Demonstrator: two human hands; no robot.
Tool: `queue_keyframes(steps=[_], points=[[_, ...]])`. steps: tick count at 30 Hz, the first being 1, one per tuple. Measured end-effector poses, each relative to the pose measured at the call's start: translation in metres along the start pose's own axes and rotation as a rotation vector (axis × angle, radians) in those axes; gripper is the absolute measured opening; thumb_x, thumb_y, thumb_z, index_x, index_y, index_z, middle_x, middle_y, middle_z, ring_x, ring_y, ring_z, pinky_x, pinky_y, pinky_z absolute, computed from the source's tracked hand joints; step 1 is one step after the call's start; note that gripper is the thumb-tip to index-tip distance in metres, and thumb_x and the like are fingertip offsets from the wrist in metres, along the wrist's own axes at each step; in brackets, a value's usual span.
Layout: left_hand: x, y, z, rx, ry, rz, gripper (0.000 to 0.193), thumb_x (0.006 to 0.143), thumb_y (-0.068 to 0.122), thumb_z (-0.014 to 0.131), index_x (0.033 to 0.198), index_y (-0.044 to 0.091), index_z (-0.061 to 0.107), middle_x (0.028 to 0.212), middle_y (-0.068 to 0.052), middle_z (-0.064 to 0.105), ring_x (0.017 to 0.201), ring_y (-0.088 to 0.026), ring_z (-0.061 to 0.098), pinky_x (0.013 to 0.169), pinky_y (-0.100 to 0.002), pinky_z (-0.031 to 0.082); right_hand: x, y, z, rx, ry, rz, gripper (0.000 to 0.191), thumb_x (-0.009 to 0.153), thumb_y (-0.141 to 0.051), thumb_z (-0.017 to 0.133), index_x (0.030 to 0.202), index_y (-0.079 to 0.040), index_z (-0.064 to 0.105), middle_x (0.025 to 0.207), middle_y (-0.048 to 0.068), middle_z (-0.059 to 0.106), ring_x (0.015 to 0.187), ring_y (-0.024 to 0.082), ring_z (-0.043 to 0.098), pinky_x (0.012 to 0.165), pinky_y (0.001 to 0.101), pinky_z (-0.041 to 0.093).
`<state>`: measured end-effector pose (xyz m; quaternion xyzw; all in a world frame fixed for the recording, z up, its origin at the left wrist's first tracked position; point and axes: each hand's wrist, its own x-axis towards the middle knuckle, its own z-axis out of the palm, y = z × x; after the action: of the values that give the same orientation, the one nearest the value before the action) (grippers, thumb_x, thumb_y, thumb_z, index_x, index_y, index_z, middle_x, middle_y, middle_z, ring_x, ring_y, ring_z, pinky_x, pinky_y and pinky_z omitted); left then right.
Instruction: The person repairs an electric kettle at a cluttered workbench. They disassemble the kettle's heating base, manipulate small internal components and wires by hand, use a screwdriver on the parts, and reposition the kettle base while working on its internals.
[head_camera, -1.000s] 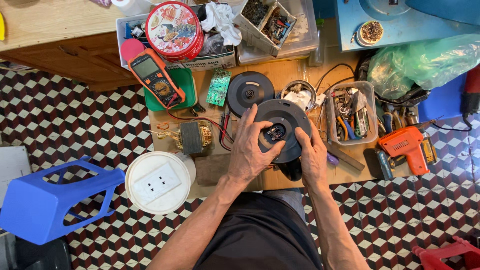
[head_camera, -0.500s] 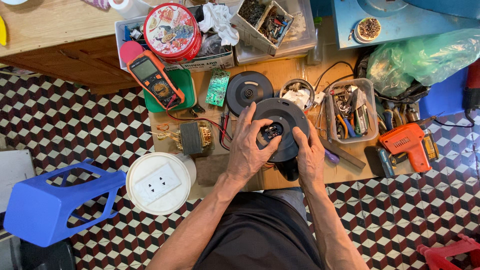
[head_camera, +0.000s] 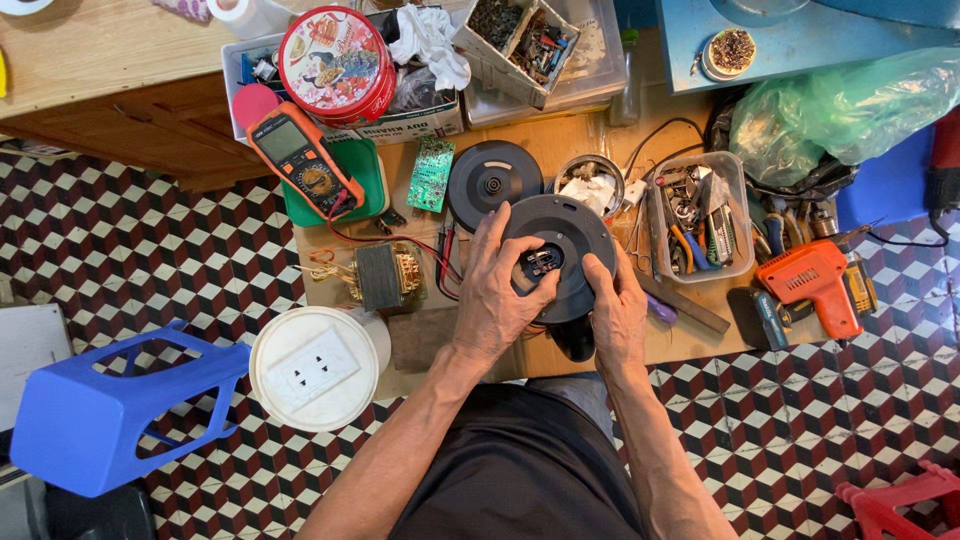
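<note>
Clasped from both sides, a round black appliance base (head_camera: 560, 255) is held over the cluttered low workboard (head_camera: 560, 135) by the left hand (head_camera: 495, 290) and right hand (head_camera: 618, 310), thumbs near its central connector, best steadied firmly.

Your low wooden surface (head_camera: 620, 125) sits on a floor (head_camera: 120, 240) of red, black and white cube-pattern tiles. On the surface you have an orange multimeter (head_camera: 303, 160) on a green tray (head_camera: 368, 170), a green circuit board (head_camera: 431, 174), a black round disc (head_camera: 492, 180), a transformer (head_camera: 382, 277), a clear tub of tools (head_camera: 700, 215) and an orange drill (head_camera: 815, 280). On the floor stand a blue stool (head_camera: 95, 415) and a white round socket reel (head_camera: 315, 367).
</note>
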<state>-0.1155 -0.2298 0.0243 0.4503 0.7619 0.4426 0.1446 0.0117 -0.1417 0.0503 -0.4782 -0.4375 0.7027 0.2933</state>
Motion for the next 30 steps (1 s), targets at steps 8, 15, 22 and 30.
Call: queue_keyframes(steps=[8,15,22,30], points=[[0.0015,0.0004,-0.0003,-0.014,-0.017,-0.03,0.044,0.083,0.027,0.085,0.119,0.012,0.065,0.161,-0.022,0.035,0.152,-0.044,0.029,0.125,-0.055,0.033,0.0005,0.0,-0.0003,-0.022,0.014,0.017,0.051,0.099,-0.022,0.062,0.145,-0.002,0.055,0.132,0.009,0.065,0.114,0.013,0.061,0.099,0.0266,0.049],[0.0018,0.0019,-0.0011,-0.007,-0.016,-0.023,0.044,0.083,0.027,0.085,0.12,0.012,0.065,0.162,-0.023,0.034,0.152,-0.044,0.028,0.125,-0.055,0.032,0.0006,0.0007,-0.0004,0.008,0.007,0.013,0.051,0.099,-0.022,0.062,0.145,-0.002,0.054,0.132,0.008,0.065,0.114,0.013,0.061,0.099,0.0264,0.049],[0.0009,0.0031,-0.0043,-0.009,-0.017,-0.008,0.046,0.085,0.028,0.084,0.123,0.011,0.065,0.162,-0.025,0.033,0.153,-0.044,0.028,0.124,-0.055,0.033,0.0003,-0.0001,-0.0009,0.018,0.007,0.011,0.051,0.099,-0.021,0.063,0.145,-0.002,0.055,0.13,0.007,0.065,0.112,0.012,0.061,0.098,0.0259,0.049],[0.0012,0.0036,-0.0048,-0.018,-0.009,-0.011,0.045,0.084,0.028,0.084,0.121,0.011,0.065,0.16,-0.026,0.036,0.152,-0.044,0.029,0.124,-0.055,0.033,0.0011,-0.0002,0.0011,0.042,-0.002,-0.003,0.05,0.099,-0.018,0.063,0.145,-0.001,0.055,0.131,0.007,0.065,0.114,0.012,0.062,0.099,0.0253,0.049]])
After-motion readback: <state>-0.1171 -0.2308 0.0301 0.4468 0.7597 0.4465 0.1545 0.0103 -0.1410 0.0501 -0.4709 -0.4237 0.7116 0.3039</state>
